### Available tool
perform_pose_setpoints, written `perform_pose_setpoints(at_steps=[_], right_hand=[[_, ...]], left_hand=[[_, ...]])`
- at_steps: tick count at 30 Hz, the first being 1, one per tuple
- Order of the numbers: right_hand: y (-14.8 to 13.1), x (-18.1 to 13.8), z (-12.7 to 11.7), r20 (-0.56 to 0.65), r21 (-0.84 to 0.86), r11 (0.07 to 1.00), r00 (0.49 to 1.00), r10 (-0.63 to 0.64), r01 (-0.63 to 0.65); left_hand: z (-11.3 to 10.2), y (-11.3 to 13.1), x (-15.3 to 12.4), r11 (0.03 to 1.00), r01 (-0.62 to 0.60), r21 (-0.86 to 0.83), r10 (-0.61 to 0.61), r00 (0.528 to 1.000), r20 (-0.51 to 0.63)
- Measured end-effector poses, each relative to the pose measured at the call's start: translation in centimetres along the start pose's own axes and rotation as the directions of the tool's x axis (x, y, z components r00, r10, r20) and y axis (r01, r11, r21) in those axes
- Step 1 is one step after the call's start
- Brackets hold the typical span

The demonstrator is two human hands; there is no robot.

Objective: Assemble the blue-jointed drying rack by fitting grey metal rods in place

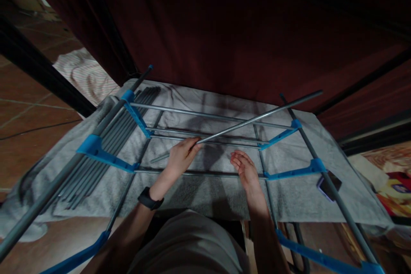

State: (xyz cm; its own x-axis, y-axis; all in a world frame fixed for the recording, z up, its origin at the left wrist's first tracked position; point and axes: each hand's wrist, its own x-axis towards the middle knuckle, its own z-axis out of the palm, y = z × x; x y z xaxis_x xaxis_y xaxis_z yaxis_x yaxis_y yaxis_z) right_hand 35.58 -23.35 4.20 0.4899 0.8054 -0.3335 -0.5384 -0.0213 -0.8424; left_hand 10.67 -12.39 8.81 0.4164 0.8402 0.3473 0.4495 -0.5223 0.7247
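While left hand point(183, 154) pinches metal tube point(237, 126) — far end toward two o'clock — right hand point(245, 167) hovers loosely spread; grey tubes point(86, 182) lie at nine o'clock.

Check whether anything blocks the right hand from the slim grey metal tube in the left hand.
Nothing visible does. The open right hand is apart from the tube; the thin grey metal crossbars that show between them seem to pass behind the tube, though depth is hard to judge.

There are six blue brackets point(115, 160), one held rod point(237, 126), one phone point(325, 188).
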Motion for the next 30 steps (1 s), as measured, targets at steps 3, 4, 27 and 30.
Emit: perform_pose_setpoints(at_steps=[3,4,27,30], right_hand=[[-0.7,0.2,-0.1,-0.012,0.008,1.0,1.0,-0.028,0.028],[-0.9,0.3,-0.1,-0.011,0.009,0.999,0.999,-0.036,0.036],[-0.6,1.0,-1.7,-0.024,0.154,0.985,0.997,-0.077,0.079],[-0.7,1.2,-2.5,-0.059,0.186,0.978,0.995,-0.085,0.094]], left_hand=[[-0.7,-1.4,-0.7,0.996,0.023,0.088,-0.024,1.0,0.012],[-0.8,-1.8,-0.9,0.994,0.031,0.108,-0.033,0.999,0.015],[-1.1,-7.0,-3.3,0.942,-0.085,0.325,0.029,0.984,0.173],[-0.8,-7.4,-3.2,0.928,-0.115,0.353,0.041,0.977,0.211]])
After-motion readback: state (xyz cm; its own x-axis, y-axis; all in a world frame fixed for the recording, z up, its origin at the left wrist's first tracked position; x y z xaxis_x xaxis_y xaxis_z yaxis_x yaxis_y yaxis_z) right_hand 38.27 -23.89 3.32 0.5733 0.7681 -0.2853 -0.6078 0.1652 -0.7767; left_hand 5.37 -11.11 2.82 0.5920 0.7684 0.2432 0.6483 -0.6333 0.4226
